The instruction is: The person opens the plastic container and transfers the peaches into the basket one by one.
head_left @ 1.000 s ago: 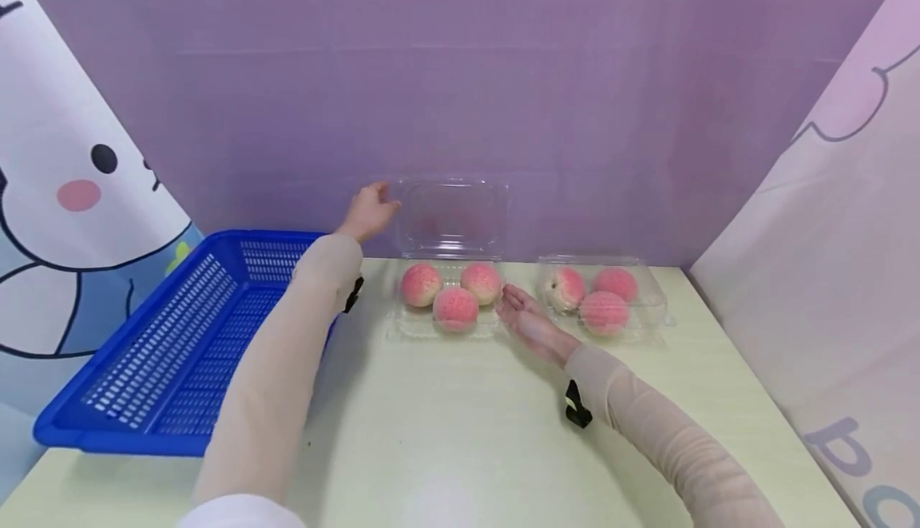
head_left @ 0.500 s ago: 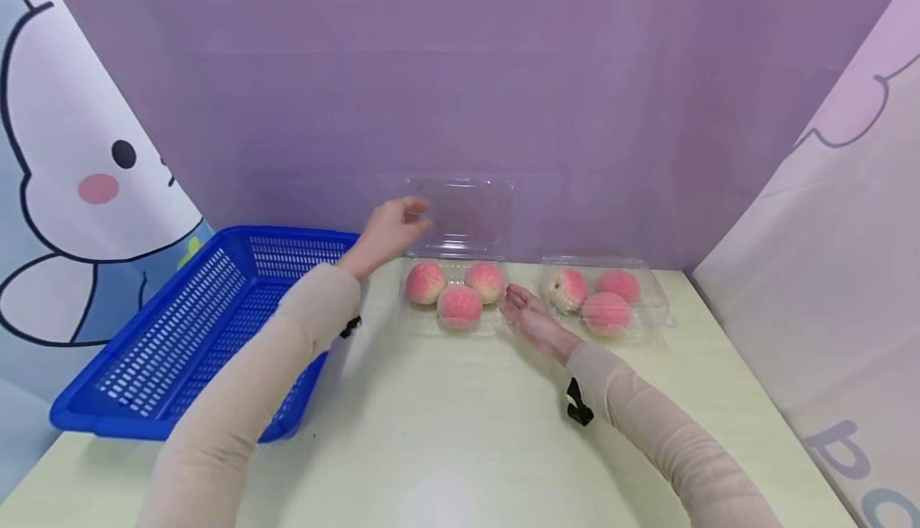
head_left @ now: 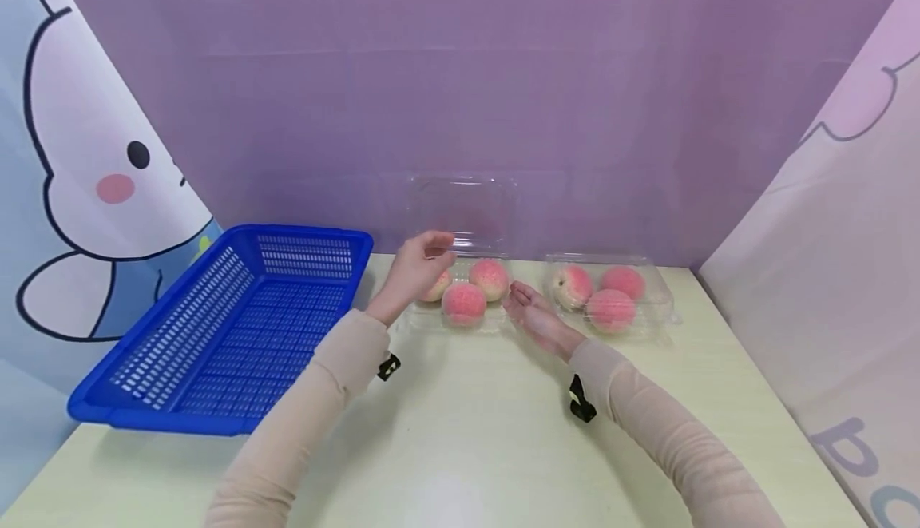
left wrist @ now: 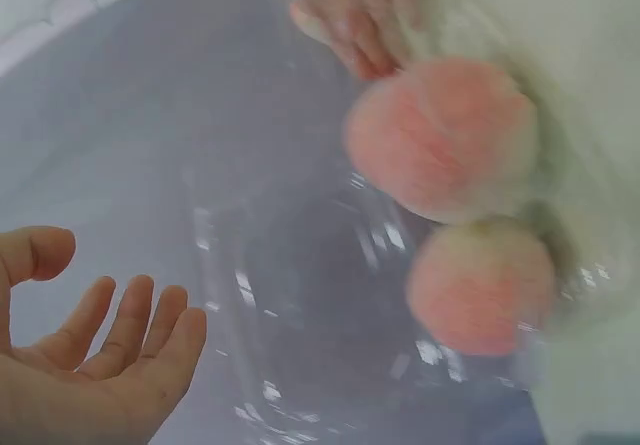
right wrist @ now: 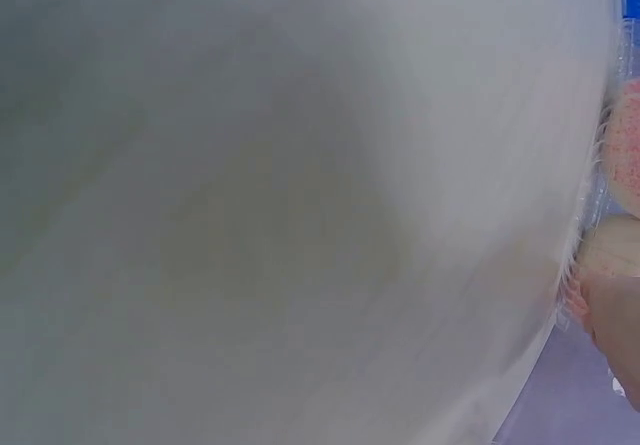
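Note:
In the head view, a clear plastic clamshell box (head_left: 431, 322) has its lid (head_left: 463, 204) raised at the back. Three peaches lie inside; the front peach (head_left: 464, 304) and the right peach (head_left: 489, 279) show best. My left hand (head_left: 417, 268) hovers over the box's left side, covering part of the left peach (head_left: 435, 288). Its fingers are loosely bent with nothing between them, as the left wrist view also shows. At the box's right side my right hand (head_left: 541, 322) lies palm up with straight fingers, fingertips right at the wall.
A second clear clamshell box (head_left: 657, 296), lid down, holds three peaches to the right. A blue plastic basket (head_left: 161, 420) stands on the left of the pale table (head_left: 460, 440). Behind the table hangs a purple cloth (head_left: 503, 97), with printed cloths at both sides.
My left hand has moved from beside the raised lid, rightward and down to over the box's left side. The right hand stays beside the box. The lid remains upright.

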`<state>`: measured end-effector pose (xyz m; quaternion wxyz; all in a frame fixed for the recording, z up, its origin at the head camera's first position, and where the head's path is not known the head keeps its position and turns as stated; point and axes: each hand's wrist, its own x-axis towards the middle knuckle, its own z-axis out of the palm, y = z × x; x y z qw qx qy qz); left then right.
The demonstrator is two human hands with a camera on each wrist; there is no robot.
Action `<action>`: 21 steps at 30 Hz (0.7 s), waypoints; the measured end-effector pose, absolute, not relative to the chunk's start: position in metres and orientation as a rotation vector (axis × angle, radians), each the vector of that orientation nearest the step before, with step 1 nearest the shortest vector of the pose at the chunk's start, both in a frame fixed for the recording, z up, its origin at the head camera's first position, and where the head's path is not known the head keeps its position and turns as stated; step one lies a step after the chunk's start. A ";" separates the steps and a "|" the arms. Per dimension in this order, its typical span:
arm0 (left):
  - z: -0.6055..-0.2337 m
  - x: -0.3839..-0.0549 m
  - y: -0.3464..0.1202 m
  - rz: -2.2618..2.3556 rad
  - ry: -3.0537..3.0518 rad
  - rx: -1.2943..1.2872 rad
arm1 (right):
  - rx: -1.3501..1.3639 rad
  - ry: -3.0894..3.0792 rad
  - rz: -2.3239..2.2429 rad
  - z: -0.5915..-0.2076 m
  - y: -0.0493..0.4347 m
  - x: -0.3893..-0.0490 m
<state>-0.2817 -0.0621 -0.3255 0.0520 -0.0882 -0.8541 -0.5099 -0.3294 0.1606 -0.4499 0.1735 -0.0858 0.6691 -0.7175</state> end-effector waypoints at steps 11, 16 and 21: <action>-0.370 -0.329 -0.078 -1.483 -2.619 -0.094 | -0.257 1.878 -2.042 -0.450 0.163 -0.329; -0.384 -0.342 -0.087 -1.392 -2.700 -0.167 | -0.260 1.873 -2.033 -0.448 0.163 -0.329; -0.393 -0.352 -0.095 -1.135 -2.848 -0.308 | -0.248 1.882 -2.030 -0.448 0.161 -0.329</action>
